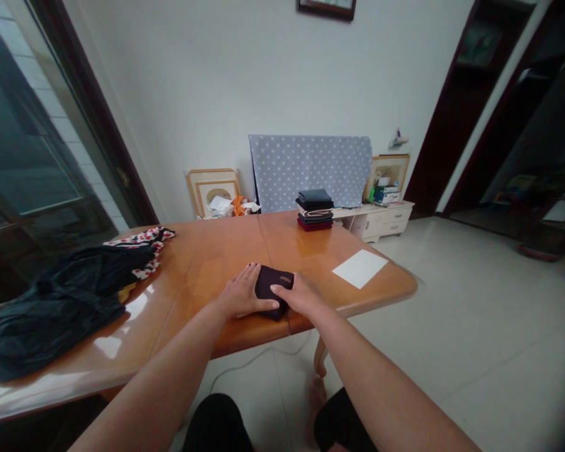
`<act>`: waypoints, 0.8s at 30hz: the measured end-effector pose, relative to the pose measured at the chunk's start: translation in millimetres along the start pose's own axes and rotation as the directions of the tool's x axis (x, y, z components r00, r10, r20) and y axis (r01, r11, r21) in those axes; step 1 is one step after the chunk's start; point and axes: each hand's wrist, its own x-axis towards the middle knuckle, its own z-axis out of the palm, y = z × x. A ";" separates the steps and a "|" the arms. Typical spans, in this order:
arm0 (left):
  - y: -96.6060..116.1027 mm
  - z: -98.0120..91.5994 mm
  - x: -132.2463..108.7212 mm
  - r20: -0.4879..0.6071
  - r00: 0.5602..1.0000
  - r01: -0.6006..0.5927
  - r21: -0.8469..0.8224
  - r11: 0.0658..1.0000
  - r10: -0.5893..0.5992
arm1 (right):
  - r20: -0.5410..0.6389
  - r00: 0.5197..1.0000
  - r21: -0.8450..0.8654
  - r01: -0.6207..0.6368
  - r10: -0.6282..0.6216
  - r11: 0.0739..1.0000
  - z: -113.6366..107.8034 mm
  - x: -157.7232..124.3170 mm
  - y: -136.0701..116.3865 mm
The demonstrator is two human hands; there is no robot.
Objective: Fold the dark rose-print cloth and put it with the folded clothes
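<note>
Folded cloth sits between left hand, thumb and fingers clasping one side, and right hand, thumb pressed on top, other fingers mostly hidden. Slackened fingers could let the folds spring open. It lies by the near edge of the worktop; a tug could drop it. Beyond stands a clothes stack.

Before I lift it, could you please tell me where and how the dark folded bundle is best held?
I'd probably take the dark folded bundle by its left and right edges, from the near side of the table, as the left grip and right grip do: it looks compact, roughly rectangular and close to that side.
</note>
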 end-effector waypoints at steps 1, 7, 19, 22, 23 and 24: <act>1.8 -1.8 -0.9 0.004 1.000 0.013 -0.007 1.000 -0.013 | -0.025 1.000 0.011 -0.003 0.003 1.000 3.4 -1.5 -0.6; 24.8 -9.6 -5.1 0.045 0.986 0.161 -0.013 0.987 -0.160 | -0.093 0.995 0.252 -0.019 0.044 0.967 9.5 6.5 0.4; 53.1 3.1 -22.4 -0.056 0.978 0.200 -0.060 0.978 -0.203 | -0.190 0.956 -0.147 0.196 -0.222 0.969 -22.6 27.1 -12.6; 44.4 3.5 -19.7 -0.060 0.981 0.177 -0.132 0.975 -0.186 | -0.050 0.927 -0.350 0.332 -0.371 0.876 -4.4 19.7 -24.5; 39.2 3.3 -18.6 -0.058 0.984 0.159 -0.173 0.972 -0.171 | 0.019 0.934 -0.379 0.336 -0.356 0.862 3.2 16.9 -25.5; 32.8 2.7 -17.6 -0.069 0.986 0.133 -0.220 0.966 -0.151 | 0.069 0.944 -0.403 0.323 -0.323 0.857 10.4 14.4 -24.9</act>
